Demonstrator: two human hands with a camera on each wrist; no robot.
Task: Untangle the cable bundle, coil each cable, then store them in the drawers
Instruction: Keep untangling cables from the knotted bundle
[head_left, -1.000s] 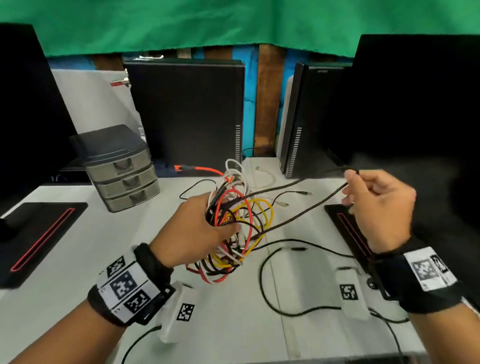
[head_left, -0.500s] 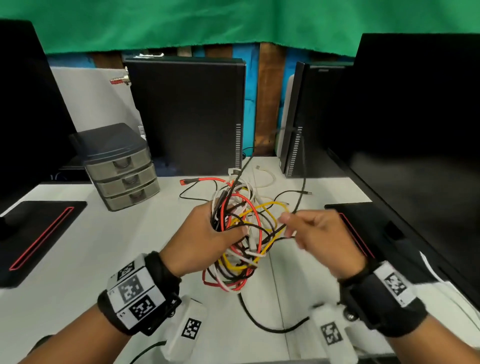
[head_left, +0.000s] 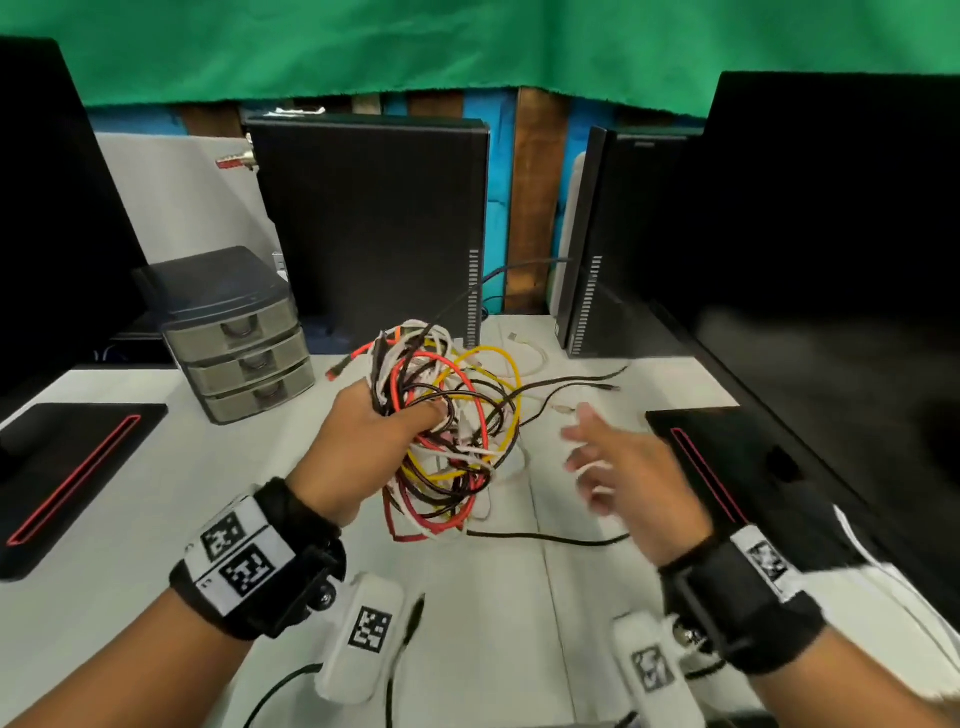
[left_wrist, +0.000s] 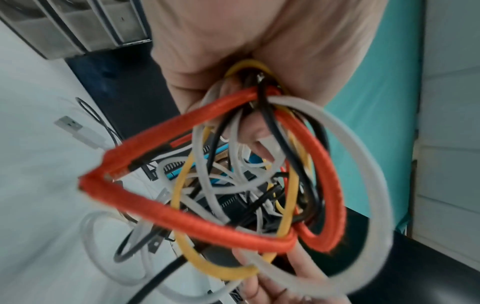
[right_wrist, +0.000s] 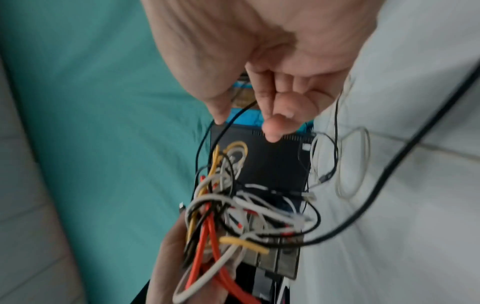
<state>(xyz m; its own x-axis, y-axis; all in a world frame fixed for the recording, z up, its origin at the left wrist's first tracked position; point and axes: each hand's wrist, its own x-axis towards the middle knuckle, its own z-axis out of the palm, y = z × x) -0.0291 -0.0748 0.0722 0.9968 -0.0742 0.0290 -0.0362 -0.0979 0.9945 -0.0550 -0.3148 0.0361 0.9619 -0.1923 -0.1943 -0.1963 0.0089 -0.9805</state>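
My left hand (head_left: 400, 415) grips a tangled cable bundle (head_left: 457, 431) of red, yellow, white and black cables, held a little above the white table (head_left: 156, 493). Seen close in the left wrist view, the bundle (left_wrist: 233, 205) has thick red and yellow loops spilling from my fist. My right hand (head_left: 597, 457) hovers just right of the bundle, fingers spread and blurred, holding nothing. A thin black cable (head_left: 498, 273) arcs up from the bundle toward the back. In the right wrist view, that black cable (right_wrist: 207, 135) passes beside the loose fingers (right_wrist: 270, 127). The grey three-drawer unit (head_left: 244, 338) stands shut at the back left.
Two black computer towers (head_left: 374, 223) (head_left: 613, 234) stand at the back. Monitors (head_left: 831, 260) flank both sides, their bases (head_left: 72, 467) (head_left: 727, 457) on the table. A loose black cable (head_left: 545, 540) and a white cable (head_left: 530, 353) lie on the table.
My right hand, which had pulled a black cable out to the right and then come back to the bundle, has let go and opened. The left hand kept hold of the bundle.
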